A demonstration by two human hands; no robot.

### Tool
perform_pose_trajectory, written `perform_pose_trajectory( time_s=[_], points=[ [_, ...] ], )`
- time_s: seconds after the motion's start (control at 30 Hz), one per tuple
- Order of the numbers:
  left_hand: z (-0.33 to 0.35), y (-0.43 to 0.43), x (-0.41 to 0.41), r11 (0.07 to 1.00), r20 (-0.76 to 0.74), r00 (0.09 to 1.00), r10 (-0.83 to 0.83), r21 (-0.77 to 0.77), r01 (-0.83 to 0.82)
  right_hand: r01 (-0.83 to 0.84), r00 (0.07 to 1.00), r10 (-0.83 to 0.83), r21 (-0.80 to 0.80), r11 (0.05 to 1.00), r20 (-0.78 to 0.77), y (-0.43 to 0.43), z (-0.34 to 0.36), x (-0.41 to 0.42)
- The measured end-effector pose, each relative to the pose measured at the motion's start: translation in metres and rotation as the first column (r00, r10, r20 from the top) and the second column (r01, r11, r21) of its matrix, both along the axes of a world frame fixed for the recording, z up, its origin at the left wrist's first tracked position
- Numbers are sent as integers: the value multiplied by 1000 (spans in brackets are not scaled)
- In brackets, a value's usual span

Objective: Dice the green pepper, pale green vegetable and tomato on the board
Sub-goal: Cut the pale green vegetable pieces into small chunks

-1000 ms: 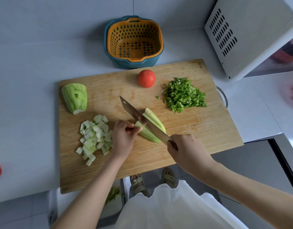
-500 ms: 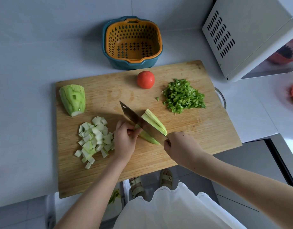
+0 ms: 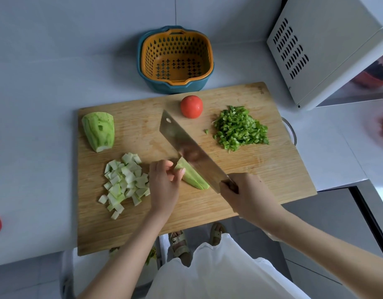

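Left hand [image 3: 163, 186] pinches the pale green vegetable strips [image 3: 191, 176] at their far end, fingertips curled. Right hand [image 3: 245, 194] is closed round the cleaver [image 3: 186, 147] handle, blade just beyond the left fingertips. Judged firm, moist, likely slippery; hold near the cut line

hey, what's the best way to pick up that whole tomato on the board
Grip the tomato across its round sides, coming from above with fingers spread. It sits whole and free near the cutting board's far edge; the cleaver tip lies close on its near-left, so approach from the right.
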State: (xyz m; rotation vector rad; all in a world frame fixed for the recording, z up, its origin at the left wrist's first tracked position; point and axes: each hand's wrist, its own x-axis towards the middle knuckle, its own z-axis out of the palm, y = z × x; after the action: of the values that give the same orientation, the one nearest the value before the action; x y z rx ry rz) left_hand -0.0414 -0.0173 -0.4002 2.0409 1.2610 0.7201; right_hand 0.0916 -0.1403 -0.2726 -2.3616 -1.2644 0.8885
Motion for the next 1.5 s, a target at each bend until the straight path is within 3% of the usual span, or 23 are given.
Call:
perform_pose_trajectory(
  time_s=[0.13,0.33,0.5,0.6,0.77,1.0,1.1,1.2,1.5],
  points=[
    [25,-18,17,957,-62,967,248,-138,-255,56,998,-56,21,998,7,-9,10,25],
    [40,-28,74,898,-469,870,154,-300,-321,68,998,-67,-17,998,20,-21,2,58],
    [33,-31,109,885,-591,784,191,-242,-398,48,998,-47,-35,998,33,-28,0,77],
    [30,-36,113,934,-615,772,160,-160,-321,19,999,-18,-27,999,46,-26,0,86],
    [23,-22,85,997,-604,797,-19,-66,-27,-17,998,19,-33,999,55,-21,1,95],
    [23,11,37,941,-593,743,-310,-81,328,-45,998,48,-66,997,42,-11,-6,92],
    [22,9,33,946,-540,788,-294,-48,320,-67,994,73,-77,995,80,-2,-13,88],
    [20,5,29,973,-492,852,-179,40,227,-67,988,79,-93,993,130,6,-21,85],
    [-2,-2,19,981,-300,954,-24,178,81,-62,991,74,-109,992,114,21,-40,64]
  ],
)
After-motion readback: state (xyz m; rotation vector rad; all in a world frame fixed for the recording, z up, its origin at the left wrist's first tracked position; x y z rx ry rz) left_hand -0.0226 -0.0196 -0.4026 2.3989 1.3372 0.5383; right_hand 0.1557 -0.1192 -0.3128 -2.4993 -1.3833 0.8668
